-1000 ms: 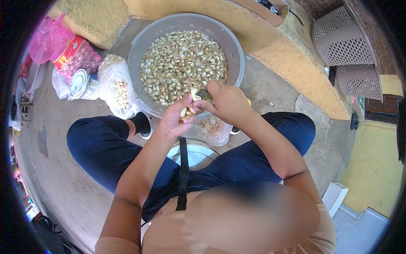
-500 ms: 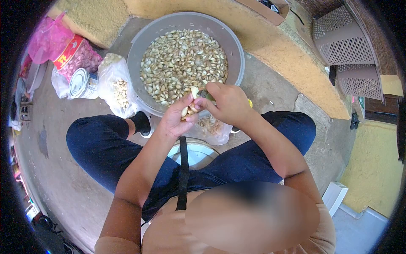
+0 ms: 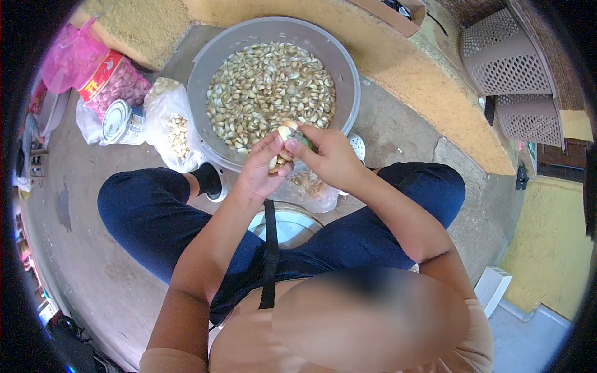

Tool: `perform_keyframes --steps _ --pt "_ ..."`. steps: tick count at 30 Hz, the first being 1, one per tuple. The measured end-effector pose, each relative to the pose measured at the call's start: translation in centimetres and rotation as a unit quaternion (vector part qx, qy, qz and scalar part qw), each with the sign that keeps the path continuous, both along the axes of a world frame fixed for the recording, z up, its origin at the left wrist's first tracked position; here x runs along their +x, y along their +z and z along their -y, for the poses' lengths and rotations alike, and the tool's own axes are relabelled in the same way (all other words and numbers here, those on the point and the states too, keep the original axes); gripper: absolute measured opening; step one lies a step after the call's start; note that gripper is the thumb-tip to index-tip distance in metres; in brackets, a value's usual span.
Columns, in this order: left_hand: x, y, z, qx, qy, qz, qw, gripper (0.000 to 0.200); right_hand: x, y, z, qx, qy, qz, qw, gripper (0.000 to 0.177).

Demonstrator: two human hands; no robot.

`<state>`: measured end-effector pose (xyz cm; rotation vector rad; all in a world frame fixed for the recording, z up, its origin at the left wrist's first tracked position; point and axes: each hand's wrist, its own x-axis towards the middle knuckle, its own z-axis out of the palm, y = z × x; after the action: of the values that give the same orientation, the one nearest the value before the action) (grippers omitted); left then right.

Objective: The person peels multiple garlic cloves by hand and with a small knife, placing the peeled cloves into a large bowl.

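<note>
Head camera looks down on a person seated on the floor with knees spread and both hands raised together over the near rim of a big grey basin. The basin is heaped with garlic cloves.

The left hand is curled shut, its grip pinching one pale clove up between thumb and fingertips. A few spare cloves sit cupped lower in the palm, probably so they cannot drop. The right hand is clenched round a small tool, dark and greenish, pressed against the right side of that clove; I cannot tell whether it is a knife. So the clove sits at the very tips of the left grip, touching the tool, right where the two hands meet.

Just below the hands lies a clear bag of scraps, seemingly placed there to catch whatever falls. A metal bowl rests nearer, between the legs.

Left of the basin stand another clear bag of cloves, a tin can on its side, a red net sack and a pink bag, all within easy reach. Far right, well apart, plastic baskets are stacked.
</note>
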<state>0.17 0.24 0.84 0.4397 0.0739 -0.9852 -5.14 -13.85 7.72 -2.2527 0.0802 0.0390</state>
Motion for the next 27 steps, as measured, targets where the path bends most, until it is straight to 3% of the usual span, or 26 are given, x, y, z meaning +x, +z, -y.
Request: perform_keyframes --steps 8,11,17,20,24,27 --pt "0.0 0.8 0.1 -0.009 0.010 0.019 1.000 0.028 -0.1 -1.0 -0.4 -0.064 -0.022 0.175 0.982 0.033" --pt "0.0 0.8 0.2 0.009 0.030 0.030 0.999 0.025 -0.1 -0.9 -0.4 -0.165 -0.022 0.203 0.965 0.027" --pt "0.4 0.5 0.2 0.066 0.061 0.067 0.994 0.022 0.3 -0.8 0.0 -0.254 -0.024 0.274 0.927 0.020" --pt "0.6 1.0 0.1 0.098 0.057 0.101 0.989 0.023 0.3 -0.8 0.0 -0.240 -0.028 0.266 0.933 0.019" --pt "1.2 0.8 0.0 0.191 0.080 0.184 0.961 0.026 -0.1 -0.8 0.1 -0.091 -0.068 0.147 0.983 0.027" --pt "2.0 0.2 -0.3 0.132 0.089 0.139 0.977 0.030 -0.1 -0.2 0.5 -0.017 -0.065 0.016 0.998 0.029"
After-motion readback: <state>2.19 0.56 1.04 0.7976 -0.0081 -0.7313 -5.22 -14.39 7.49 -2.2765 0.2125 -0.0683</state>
